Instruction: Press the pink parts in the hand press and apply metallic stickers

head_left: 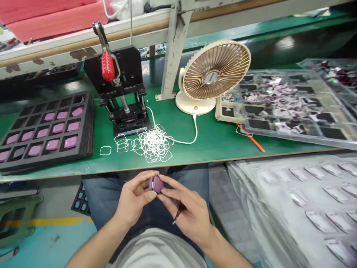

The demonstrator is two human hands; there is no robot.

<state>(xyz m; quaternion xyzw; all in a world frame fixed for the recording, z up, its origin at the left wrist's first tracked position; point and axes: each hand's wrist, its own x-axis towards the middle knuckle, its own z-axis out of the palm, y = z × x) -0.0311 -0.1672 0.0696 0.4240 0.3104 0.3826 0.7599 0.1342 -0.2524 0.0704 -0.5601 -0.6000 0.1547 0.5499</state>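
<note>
Between the fingertips of both hands is a small purple case (157, 184) with rounded corners, held above my lap in front of the bench edge. My left hand (138, 191) pinches its left side with thumb and fingers. On the other side my right hand (185, 203) grips it with the fingertips. A thin dark tool, perhaps tweezers (180, 213), is also tucked in the right palm and points down. Just beyond the hands, a tangled heap of thin white square rings (155, 143) lies on the green bench (212, 143), with a single ring (105, 150) to its left.
A black toggle press (125, 93) with a red handle stands behind the rings. Left of it, a black foam tray (90, 126) holds several purple cases. A cream fan (214, 74), clear parts trays (301, 134) and an orange stick (253, 141) are rightward. Plastic-covered parts (315, 172) lie at right.
</note>
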